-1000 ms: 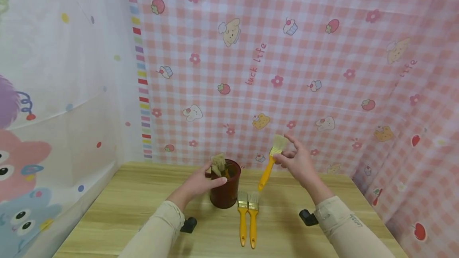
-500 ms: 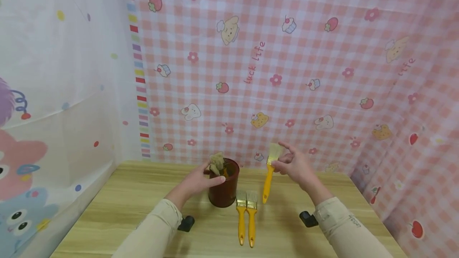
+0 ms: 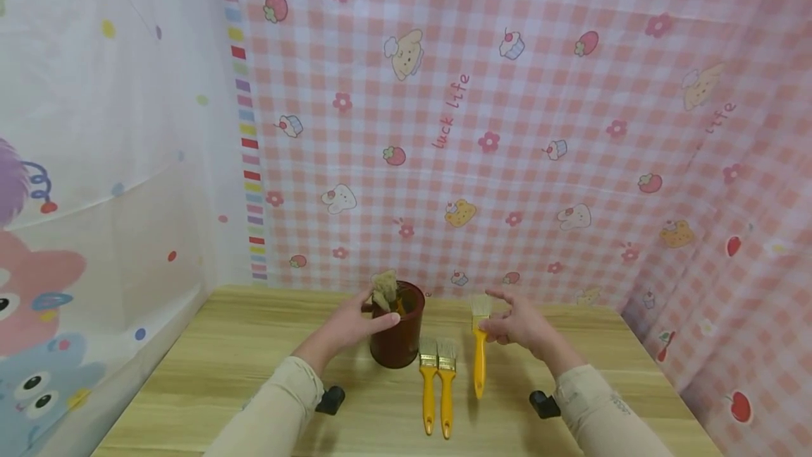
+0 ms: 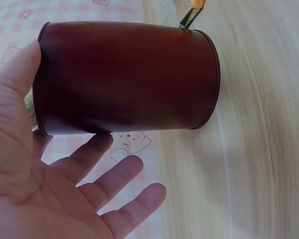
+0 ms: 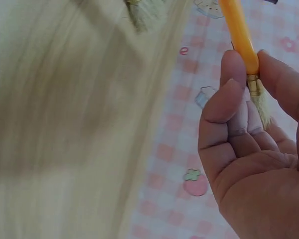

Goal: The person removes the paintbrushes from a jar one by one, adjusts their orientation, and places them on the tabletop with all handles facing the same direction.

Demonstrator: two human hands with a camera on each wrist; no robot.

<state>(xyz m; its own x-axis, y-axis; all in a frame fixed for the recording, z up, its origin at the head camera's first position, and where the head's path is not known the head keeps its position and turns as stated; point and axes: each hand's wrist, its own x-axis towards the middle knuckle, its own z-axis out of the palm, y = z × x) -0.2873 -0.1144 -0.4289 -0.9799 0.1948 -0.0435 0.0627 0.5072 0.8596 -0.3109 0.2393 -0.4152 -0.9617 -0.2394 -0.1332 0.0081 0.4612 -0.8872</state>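
A dark reddish-brown cylindrical pot stands upright on the table, with pale bristles and a bit of orange showing at its mouth. My left hand holds the pot at its rim, thumb on the near side; in the left wrist view the other fingers spread loosely beside its wall. To the right, my right hand pinches a paintbrush near its metal ferrule, bristles up and orange handle pointing down toward the table. Two matching paintbrushes, a left one and a right one, lie side by side between the hands.
The wood-grain table ends at a pink checked cloth behind. A white patterned cloth hangs at the left. Black pieces sit near both wrists, one at the left and one at the right.
My right hand has come down with its paintbrush, whose handle has swung from slanting to nearly straight toward me. The left hand stays at the pot, and the two lying brushes are unmoved.
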